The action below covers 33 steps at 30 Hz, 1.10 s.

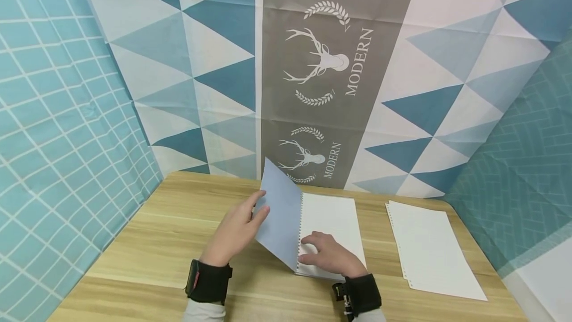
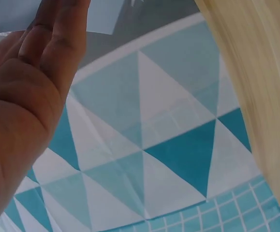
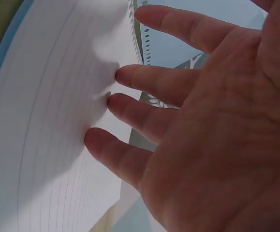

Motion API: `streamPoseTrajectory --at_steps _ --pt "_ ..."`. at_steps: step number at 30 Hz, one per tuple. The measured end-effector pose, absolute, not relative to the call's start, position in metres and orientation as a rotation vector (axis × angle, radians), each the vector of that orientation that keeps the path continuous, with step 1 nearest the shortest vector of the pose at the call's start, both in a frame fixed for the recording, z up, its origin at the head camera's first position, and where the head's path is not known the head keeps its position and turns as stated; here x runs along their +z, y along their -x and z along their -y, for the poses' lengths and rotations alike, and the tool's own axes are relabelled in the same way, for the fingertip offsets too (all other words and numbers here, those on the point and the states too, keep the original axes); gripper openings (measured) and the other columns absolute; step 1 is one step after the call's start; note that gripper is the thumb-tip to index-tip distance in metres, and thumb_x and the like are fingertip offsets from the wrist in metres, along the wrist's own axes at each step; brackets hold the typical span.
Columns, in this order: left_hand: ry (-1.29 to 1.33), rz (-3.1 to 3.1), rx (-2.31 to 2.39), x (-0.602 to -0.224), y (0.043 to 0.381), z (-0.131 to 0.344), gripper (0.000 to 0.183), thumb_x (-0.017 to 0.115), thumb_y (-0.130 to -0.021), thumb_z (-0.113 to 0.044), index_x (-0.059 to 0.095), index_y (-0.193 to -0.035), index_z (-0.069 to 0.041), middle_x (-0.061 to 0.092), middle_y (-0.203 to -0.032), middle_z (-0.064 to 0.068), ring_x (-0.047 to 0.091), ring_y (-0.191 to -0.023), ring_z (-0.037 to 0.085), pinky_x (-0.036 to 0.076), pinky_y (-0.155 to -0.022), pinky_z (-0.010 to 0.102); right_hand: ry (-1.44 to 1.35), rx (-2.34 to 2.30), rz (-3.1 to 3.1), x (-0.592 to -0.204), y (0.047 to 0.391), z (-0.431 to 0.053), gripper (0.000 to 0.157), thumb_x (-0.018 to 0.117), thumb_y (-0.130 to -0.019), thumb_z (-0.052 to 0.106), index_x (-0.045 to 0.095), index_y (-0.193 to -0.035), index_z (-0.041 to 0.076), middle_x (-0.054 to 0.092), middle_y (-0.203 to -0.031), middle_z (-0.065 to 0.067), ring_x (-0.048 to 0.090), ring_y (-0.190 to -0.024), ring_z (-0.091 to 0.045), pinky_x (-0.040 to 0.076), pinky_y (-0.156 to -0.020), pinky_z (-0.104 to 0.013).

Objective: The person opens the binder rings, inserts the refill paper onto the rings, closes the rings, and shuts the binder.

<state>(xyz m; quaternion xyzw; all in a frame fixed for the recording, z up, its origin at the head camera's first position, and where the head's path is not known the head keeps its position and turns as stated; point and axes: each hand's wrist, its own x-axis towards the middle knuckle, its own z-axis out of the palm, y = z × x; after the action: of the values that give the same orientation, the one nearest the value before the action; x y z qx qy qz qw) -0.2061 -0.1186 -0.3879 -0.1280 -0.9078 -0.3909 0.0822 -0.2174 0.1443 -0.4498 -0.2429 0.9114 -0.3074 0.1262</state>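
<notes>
A spiral-bound notebook lies on the table, its lined white page [image 1: 332, 217] facing up. Its blue-grey cover [image 1: 281, 212] stands tilted up to the left of the binding. My left hand [image 1: 237, 227] holds the cover by its outer edge, the thumb on the inner face; in the left wrist view, fingers [image 2: 65, 38] reach up along the cover's other side. Over the page near the binding is my right hand [image 1: 328, 253], its fingers spread and extended. Fingertips [image 3: 98, 140] meet the lined paper in the right wrist view.
Loose white punched sheets [image 1: 440, 252] lie in an offset stack to the right of the notebook. The wooden table [image 1: 147, 242] runs back to a patterned cloth wall [image 1: 223, 63], with tiled-print cloth [image 1: 58, 113] along the left side.
</notes>
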Motion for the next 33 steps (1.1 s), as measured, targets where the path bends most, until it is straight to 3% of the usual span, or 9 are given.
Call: streamPoseTrajectory --at_steps 3,5,7,9,12,15,19,30,33 --pt "0.381 2.731 -1.074 -0.389 0.209 0.124 0.041 0.055 -0.105 -0.021 0.055 -0.145 -0.012 0.037 -0.060 -0.003 0.041 -0.059 0.009 0.038 -0.062 0.025 0.737 -0.853 -2.683 -0.450 0.217 -0.142 0.041 0.074 -0.088 0.033 0.069 -0.116 0.004 0.065 -0.119 -0.015 0.057 -0.117 -0.039 0.047 -0.096 -0.053" --pt "0.374 2.733 -1.043 -0.391 0.211 0.126 0.038 0.055 -0.104 -0.013 0.057 -0.142 -0.011 0.037 -0.059 -0.002 0.036 -0.055 0.008 0.034 -0.056 0.023 0.734 -0.826 -2.696 -0.450 0.216 -0.140 0.037 0.076 -0.086 0.032 0.070 -0.112 0.006 0.064 -0.116 -0.014 0.056 -0.114 -0.037 0.047 -0.093 -0.052" --pt "0.375 2.723 -1.011 -0.392 0.212 0.128 0.038 0.056 -0.102 -0.009 0.059 -0.139 -0.009 0.057 -0.071 0.002 0.044 -0.061 0.008 0.037 -0.059 0.023 0.709 -0.804 -2.712 -0.450 0.216 -0.138 0.035 0.079 -0.084 0.031 0.070 -0.109 0.007 0.062 -0.119 -0.017 0.054 -0.116 -0.040 0.046 -0.094 -0.056" --pt "0.376 2.713 -0.982 -0.393 0.212 0.130 0.037 0.057 -0.100 -0.006 0.061 -0.137 -0.007 0.072 -0.098 0.011 0.056 -0.073 0.012 0.044 -0.065 0.027 0.676 -0.783 -2.732 -0.451 0.216 -0.136 0.035 0.080 -0.083 0.031 0.070 -0.107 0.008 0.060 -0.124 -0.019 0.053 -0.119 -0.043 0.046 -0.095 -0.062" --pt "0.360 2.708 -0.938 -0.397 0.212 0.134 0.036 0.057 -0.098 -0.002 0.063 -0.134 -0.004 0.068 -0.133 0.016 0.068 -0.097 0.021 0.053 -0.079 0.037 0.630 -0.757 -2.766 -0.453 0.216 -0.134 0.035 0.082 -0.081 0.032 0.069 -0.104 0.010 0.060 -0.127 -0.019 0.053 -0.120 -0.044 0.046 -0.093 -0.068" --pt "0.330 2.724 -0.913 -0.401 0.213 0.138 0.035 0.057 -0.097 0.000 0.064 -0.131 -0.002 0.067 -0.135 0.019 0.069 -0.115 0.030 0.055 -0.093 0.048 0.604 -0.730 -2.799 -0.457 0.217 -0.131 0.035 0.083 -0.080 0.033 0.068 -0.102 0.011 0.060 -0.123 -0.016 0.053 -0.116 -0.041 0.046 -0.088 -0.070" --pt "0.288 2.774 -0.897 -0.407 0.213 0.145 0.033 0.057 -0.096 0.001 0.065 -0.128 0.000 0.067 -0.133 0.020 0.066 -0.122 0.035 0.053 -0.098 0.052 0.590 -0.684 -2.841 -0.461 0.218 -0.129 0.036 0.085 -0.079 0.035 0.066 -0.100 0.012 0.060 -0.120 -0.013 0.053 -0.113 -0.039 0.046 -0.085 -0.068" --pt "0.143 2.976 -0.888 -0.424 0.216 0.157 0.037 0.063 -0.092 0.002 0.062 -0.129 0.000 0.064 -0.134 0.026 0.065 -0.119 0.036 0.052 -0.096 0.057 0.569 -0.673 -2.880 -0.460 0.216 -0.126 0.038 0.086 -0.078 0.035 0.064 -0.098 0.011 0.059 -0.118 -0.012 0.052 -0.109 -0.039 0.045 -0.084 -0.069" --pt "0.111 3.026 -0.887 -0.428 0.218 0.158 0.040 0.064 -0.088 0.003 0.061 -0.127 0.001 0.064 -0.131 0.028 0.065 -0.108 0.032 0.054 -0.091 0.053 0.565 -0.675 -2.882 -0.459 0.216 -0.126 0.039 0.087 -0.078 0.035 0.063 -0.098 0.011 0.059 -0.118 -0.012 0.052 -0.110 -0.038 0.045 -0.084 -0.069"
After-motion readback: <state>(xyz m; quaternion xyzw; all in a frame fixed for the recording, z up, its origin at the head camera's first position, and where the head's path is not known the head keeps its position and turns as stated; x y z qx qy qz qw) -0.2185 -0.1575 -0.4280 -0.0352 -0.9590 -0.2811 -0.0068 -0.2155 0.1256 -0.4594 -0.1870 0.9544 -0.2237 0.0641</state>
